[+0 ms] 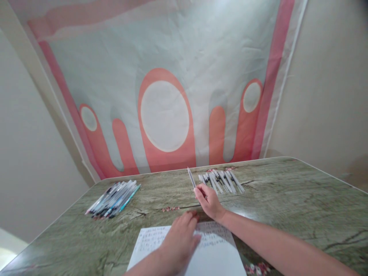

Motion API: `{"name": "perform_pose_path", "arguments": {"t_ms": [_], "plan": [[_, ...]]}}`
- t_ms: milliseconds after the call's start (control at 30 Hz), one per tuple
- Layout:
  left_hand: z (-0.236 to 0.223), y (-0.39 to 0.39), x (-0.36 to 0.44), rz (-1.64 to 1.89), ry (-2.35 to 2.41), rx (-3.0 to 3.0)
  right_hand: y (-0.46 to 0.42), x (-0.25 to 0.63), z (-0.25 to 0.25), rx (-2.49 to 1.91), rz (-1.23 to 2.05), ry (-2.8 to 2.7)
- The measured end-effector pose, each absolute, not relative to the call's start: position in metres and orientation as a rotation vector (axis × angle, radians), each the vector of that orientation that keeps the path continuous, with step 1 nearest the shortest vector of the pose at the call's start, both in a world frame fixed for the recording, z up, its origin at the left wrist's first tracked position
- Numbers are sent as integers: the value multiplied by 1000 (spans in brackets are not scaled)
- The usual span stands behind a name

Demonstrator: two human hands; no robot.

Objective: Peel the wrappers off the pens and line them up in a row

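Pen (191, 177) pinched between thumb and fingers of the right hand (209, 200), near the pens (221, 181) at far right. Left hand (181, 239) lies on the paper (215, 255), fingers together, gripping nothing visible.

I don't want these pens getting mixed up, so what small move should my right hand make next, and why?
I'd probably lower the pen beside the row. Your right hand holds it just left of that row, while the pile lies farther off and your left hand is over the paper.
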State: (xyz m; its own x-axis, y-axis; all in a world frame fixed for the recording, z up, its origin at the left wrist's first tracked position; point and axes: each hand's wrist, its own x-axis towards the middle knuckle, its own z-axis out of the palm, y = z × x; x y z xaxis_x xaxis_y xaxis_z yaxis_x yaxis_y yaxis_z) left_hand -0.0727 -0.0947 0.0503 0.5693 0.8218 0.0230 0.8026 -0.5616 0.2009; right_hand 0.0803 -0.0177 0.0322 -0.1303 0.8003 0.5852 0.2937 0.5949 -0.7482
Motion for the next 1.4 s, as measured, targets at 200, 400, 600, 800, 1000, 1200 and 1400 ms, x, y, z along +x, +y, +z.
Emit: {"name": "perform_pose_path", "arguments": {"t_ms": [200, 400, 600, 800, 1000, 1200, 1400], "plan": [[26, -136, -107, -101, 1178, 2771, -17, 80, 31, -943, 558, -1789], [25, -146, -130, 78, 1237, 2792, -16, 80, 28, -983, 497, -1916], [62, -75, -105, 364, 1417, 2623, -19, 78, 30, -971, 471, -1841], [45, 19, -62, 332, 1477, 2711, -23, 79, 30, -833, 416, -1917], [31, 44, -50, 335, 1475, 2791, -25, 80, 32, -829, 376, -1962], [30, 52, -45, 327, 1506, 2784, -22, 77, 28, -841, 377, -1975], [36, 37, -65, 378, 1458, 2734, -41, 78, 56, -964, 405, -1973]]}}
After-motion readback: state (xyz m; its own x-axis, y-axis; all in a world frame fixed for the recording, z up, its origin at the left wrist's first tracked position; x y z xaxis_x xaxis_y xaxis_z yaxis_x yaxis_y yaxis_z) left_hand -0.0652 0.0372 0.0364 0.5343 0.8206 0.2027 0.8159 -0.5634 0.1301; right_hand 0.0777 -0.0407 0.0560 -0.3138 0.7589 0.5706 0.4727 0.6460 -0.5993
